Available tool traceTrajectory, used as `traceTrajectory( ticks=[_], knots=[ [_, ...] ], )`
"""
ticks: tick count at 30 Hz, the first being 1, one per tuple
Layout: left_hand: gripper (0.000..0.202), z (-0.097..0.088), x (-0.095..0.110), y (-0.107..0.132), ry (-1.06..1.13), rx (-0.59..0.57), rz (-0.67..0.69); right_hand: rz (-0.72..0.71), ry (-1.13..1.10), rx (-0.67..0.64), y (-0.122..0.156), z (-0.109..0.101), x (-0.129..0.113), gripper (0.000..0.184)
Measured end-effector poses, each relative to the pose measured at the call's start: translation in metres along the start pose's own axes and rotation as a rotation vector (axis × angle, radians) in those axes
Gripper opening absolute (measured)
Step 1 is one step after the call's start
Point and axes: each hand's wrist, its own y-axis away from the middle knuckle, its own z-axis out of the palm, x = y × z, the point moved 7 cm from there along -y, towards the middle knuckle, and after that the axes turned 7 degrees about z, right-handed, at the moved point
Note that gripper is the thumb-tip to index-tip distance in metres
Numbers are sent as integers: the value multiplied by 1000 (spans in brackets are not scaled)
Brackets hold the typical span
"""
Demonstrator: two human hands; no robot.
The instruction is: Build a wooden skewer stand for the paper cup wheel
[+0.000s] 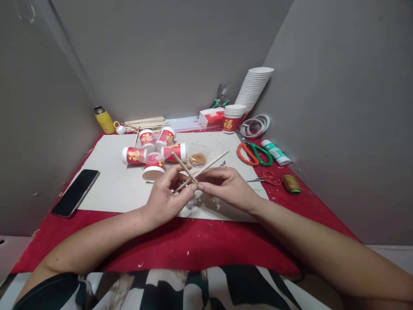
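Note:
Two thin wooden sticks (213, 163) cross in an X above the white board, pinched where they meet. My left hand (169, 189) is closed on them from the left, its thumb against the crossing. From the right, my right hand (222, 185) is closed on the same crossing, thumb tip beside the other thumb. Just beyond my left hand lies a ring of several red-and-white paper cups (154, 165), joined around a clear plastic piece. A small clear bag of tan rubber bands (197, 159) sits behind the sticks.
The white board (106, 189) lies on a red cloth (180, 245). A phone (75, 193) is at left. Scissors (254, 154), small scissors (269, 178) and a thread spool (291, 184) lie at right. Behind stand stacked cups (254, 88), loose sticks (145, 123) and a yellow bottle (104, 120).

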Motion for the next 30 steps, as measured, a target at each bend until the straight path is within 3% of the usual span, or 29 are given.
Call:
traceTrajectory(
  ticks=[4, 12, 21, 26, 30],
  knots=[
    [14, -2, -1, 0, -44, 27, 22, 16, -23, -30, 2, 2, 1, 13],
    [12, -1, 3, 0, -61, 39, 49, 97, -56, -38, 7, 3, 12, 20],
    [6, 1, 7, 2, -5, 47, 166, 28, 13, -18, 9, 2, 5, 16],
    [11, 3, 5, 1, 74, 11, 59, 55, 5, -37, 8, 3, 6, 19],
    [27, 11, -6, -1, 260, -61, -137, 85, -109, -45, 6, 1, 8, 18]
  ],
)
